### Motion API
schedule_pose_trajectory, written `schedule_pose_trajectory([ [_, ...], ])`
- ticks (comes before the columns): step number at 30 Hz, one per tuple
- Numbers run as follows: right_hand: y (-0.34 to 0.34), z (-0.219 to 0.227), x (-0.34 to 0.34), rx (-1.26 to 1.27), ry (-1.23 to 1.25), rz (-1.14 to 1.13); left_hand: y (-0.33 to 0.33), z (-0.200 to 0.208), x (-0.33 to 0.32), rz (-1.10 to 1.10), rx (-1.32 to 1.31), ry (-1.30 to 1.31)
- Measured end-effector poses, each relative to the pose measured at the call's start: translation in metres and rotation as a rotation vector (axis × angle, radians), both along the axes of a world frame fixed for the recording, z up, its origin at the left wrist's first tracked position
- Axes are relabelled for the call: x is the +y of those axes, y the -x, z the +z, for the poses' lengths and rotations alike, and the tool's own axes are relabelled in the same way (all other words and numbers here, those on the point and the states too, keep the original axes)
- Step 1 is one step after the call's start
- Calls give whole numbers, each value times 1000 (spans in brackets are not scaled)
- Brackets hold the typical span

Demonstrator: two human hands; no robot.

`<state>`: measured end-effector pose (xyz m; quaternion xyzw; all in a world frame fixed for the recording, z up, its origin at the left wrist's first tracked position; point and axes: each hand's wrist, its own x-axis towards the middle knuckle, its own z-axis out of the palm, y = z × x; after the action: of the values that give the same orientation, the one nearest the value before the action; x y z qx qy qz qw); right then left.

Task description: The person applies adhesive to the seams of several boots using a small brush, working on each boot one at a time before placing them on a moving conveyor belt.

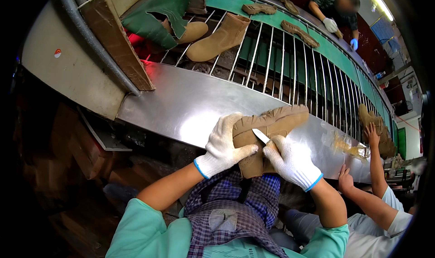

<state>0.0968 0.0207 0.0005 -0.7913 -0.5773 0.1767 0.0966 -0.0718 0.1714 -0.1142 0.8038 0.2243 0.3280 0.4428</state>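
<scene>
A tan boot (283,124) is held on its side over the near edge of the metal ledge, its lugged sole turned away from me and its shaft hanging toward my lap. My left hand (224,142), in a white knit glove, grips one end of the boot with the thumb across the upper. My right hand (292,163), gloved too, is closed around the handle of a small knife (261,136). Its short blade points up and left, over the boot's upper just below the sole; whether it touches is unclear.
Beyond the metal ledge (181,94) runs a rack of metal bars (281,63). Another tan boot (219,38) lies there by a torn green flap (156,20). Loose soles (299,32) rest on the green belt. Co-workers sit at the right and across; one bare hand (372,134) touches boots.
</scene>
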Motion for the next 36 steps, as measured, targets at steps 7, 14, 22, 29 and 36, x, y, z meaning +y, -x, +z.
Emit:
schedule_pose_trajectory([
  [7,8,16,20,-8,80,30,-6,-17,2,57,-45,-73],
  [14,14,7,22,-4,6,85,-15,-15,4,119,-88,-322],
  [22,67,10,21,-571,42,430,-21,-33,3,168,-106,-461],
  [29,-1,36,6,-52,83,182,-19,-6,5,66,51,-553],
  [36,-53,30,-22,-292,52,-119,-52,80,31,-292,331,-566],
])
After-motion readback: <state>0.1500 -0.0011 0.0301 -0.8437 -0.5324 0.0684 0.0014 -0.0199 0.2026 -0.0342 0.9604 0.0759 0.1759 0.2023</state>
